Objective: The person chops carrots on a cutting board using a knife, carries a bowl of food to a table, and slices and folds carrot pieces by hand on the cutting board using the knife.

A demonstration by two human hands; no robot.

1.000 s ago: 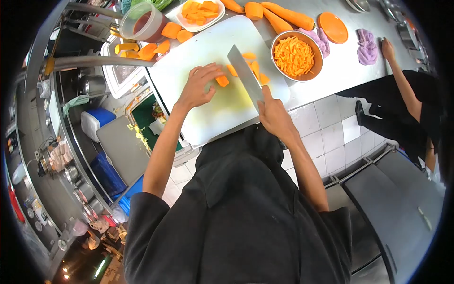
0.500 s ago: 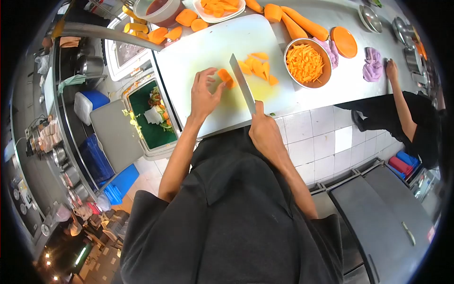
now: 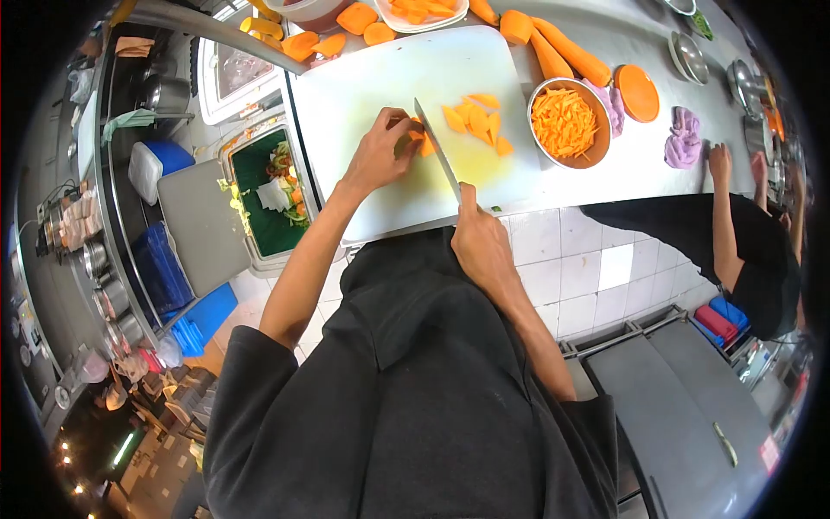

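On the white cutting board [image 3: 354, 91], my left hand [image 3: 379, 154] has its fingers curled onto a small carrot piece [image 3: 425, 143]. My right hand [image 3: 481, 246] grips the handle of a kitchen knife [image 3: 439, 149]. The blade points away from me and stands right beside the held carrot, on its right; whether it touches is hard to see. Thin carrot slices [image 3: 475, 119] lie in a loose group to the right of the blade. Beyond them, a metal bowl [image 3: 584, 158] holds carrot strips [image 3: 562, 119].
Whole carrots [image 3: 575, 56] and an orange lid [image 3: 638, 93] lie behind the bowl, with a purple cloth [image 3: 683, 138] further right. A green-lined scrap bin [image 3: 259, 229] stands left of the board. Another person's hand [image 3: 719, 164] rests at the counter's right edge.
My left hand has closed from spread fingers onto the carrot piece. The knife blade has shifted slightly left, closer to that piece. The other person's arm has moved a little.
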